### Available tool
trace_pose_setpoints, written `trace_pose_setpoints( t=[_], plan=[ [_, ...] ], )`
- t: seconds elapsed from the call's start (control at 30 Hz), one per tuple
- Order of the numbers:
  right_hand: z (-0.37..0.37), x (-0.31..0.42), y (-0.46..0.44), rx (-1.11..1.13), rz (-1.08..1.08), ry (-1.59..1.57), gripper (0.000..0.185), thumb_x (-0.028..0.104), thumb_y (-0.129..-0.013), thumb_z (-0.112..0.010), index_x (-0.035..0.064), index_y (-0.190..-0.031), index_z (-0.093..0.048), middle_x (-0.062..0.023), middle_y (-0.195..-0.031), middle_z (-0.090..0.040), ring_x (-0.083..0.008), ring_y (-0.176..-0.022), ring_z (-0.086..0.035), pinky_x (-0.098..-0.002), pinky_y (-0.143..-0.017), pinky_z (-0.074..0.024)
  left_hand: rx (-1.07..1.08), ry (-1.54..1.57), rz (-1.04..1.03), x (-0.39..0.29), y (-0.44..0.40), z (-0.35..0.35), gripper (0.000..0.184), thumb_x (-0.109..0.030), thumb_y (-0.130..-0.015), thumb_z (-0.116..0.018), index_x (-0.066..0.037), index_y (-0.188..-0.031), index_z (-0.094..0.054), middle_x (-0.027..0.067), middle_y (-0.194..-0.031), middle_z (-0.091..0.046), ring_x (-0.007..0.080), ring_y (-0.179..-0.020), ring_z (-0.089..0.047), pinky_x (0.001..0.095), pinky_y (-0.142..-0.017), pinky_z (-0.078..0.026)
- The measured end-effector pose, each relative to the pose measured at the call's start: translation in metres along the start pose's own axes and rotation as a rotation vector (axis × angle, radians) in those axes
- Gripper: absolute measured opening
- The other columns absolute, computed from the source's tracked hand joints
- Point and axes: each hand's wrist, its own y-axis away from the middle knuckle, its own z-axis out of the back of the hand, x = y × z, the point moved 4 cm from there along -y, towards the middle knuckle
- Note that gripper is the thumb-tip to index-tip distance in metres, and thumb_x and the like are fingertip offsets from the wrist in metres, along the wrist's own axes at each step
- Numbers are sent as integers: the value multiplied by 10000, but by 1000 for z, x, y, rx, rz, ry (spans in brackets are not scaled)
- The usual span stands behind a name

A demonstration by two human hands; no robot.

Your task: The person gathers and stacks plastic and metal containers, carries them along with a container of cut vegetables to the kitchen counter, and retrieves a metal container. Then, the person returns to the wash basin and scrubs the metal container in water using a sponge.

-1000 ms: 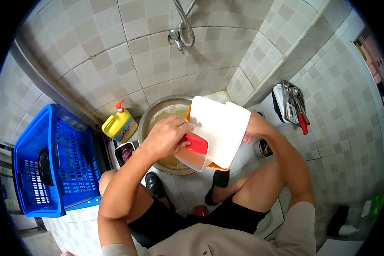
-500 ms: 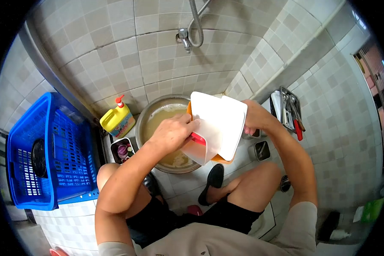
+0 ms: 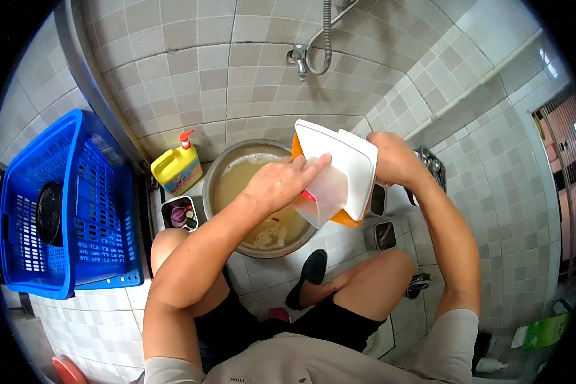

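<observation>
Above the right side of a wide metal basin (image 3: 212, 173) of cloudy water, both hands hold a tilted bundle of plasticware. It includes white square plastic pieces (image 3: 342, 153) that look like lids or container bottoms, an orange piece (image 3: 345, 219) behind them, and a translucent container (image 3: 329, 189) with something red at its side. My left hand (image 3: 278, 182) is closed on the translucent container, one finger stretched over the white surface; its thumb is hidden. My right hand (image 3: 393, 160) grips the bundle's right edge, its fingertips partly hidden behind it.
Left of the basin stand a yellow pump bottle (image 3: 178, 169) and a small tub (image 3: 179, 213) with purple onion pieces. A large blue basket (image 3: 102, 224) is at far left. Small metal containers (image 3: 384, 235) and a utensil tray (image 3: 432, 168) sit at right. A tap (image 3: 299, 61) is on the wall.
My view has shifted slightly. The bundle has turned a little and moved right over the basin's edge. My left hand has slid up, with a finger now lying on the white piece.
</observation>
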Motion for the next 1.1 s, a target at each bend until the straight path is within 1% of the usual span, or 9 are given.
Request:
trace_pose_setpoints(
  t=[0.17,0.33,0.43,0.53,0.57,0.63,0.87,0.93,1.1],
  plan=[
    [15,11,-5,-62,-46,187,270,176,-846,-617,-90,-891,-623,-226,-664,-650,-280,-502,-655,-380,-480,-520,-104,-8,22,4,-4,5,799,-140,-822,-654,-246,-1526,-292,107,-931,-590,313,-861,-638,402,-726,-559],
    [38,40,2,-200,-10,431,276,146,-781,-678,-90,-916,-628,-306,-826,-657,-432,-799,-675,-474,-747,-531,-218,-24,49,9,-9,14,848,-120,-809,-658,-278,-1543,-264,105,-934,-591,308,-818,-630,401,-694,-568],
    [49,58,9,-180,-36,446,299,146,-752,-705,-90,-916,-625,-310,-872,-659,-452,-884,-658,-486,-798,-517,-260,-39,59,10,-11,20,853,-100,-810,-641,-300,-1546,-258,100,-927,-590,299,-798,-631,398,-673,-577],
    [55,71,14,-289,7,468,129,28,-789,-626,-89,-821,-670,-302,-830,-659,-440,-824,-668,-475,-758,-544,-308,-59,71,13,-11,25,843,-83,-807,-626,-308,-1541,-277,89,-894,-574,283,-769,-627,384,-655,-585],
    [56,73,14,-291,6,476,129,28,-789,-626,-89,-821,-670,-302,-830,-659,-440,-824,-668,-475,-758,-544,-348,-70,63,14,-10,27,833,-84,-805,-626,-309,-1535,-294,84,-878,-563,273,-757,-624,377,-644,-585],
    [58,70,11,-228,-48,475,320,133,-717,-720,-91,-923,-620,-312,-885,-660,-452,-895,-658,-474,-810,-522,-389,-78,60,16,-9,32,824,-85,-802,-626,-310,-1529,-312,78,-861,-553,263,-744,-620,370,-632,-586],
    [57,87,11,-234,-16,492,325,134,-721,-713,-93,-933,-616,-313,-903,-661,-453,-905,-657,-478,-808,-520,-424,-117,71,22,-4,37,780,-94,-818,-612,-307,-1518,-343,71,-851,-549,240,-732,-616,348,-606,-582],
    [59,93,14,-343,50,514,120,35,-792,-632,-82,-817,-640,-295,-802,-660,-445,-821,-671,-485,-746,-546,-429,-120,72,23,-4,37,771,-91,-824,-604,-305,-1518,-344,72,-852,-550,242,-734,-616,349,-607,-581],
    [59,100,15,-380,87,576,149,67,-830,-608,-81,-848,-621,-289,-794,-665,-437,-808,-677,-488,-740,-549,-449,-84,65,25,-3,41,713,-77,-852,-565,-293,-1503,-369,84,-877,-556,253,-774,-625,364,-627,-574]
  ],
)
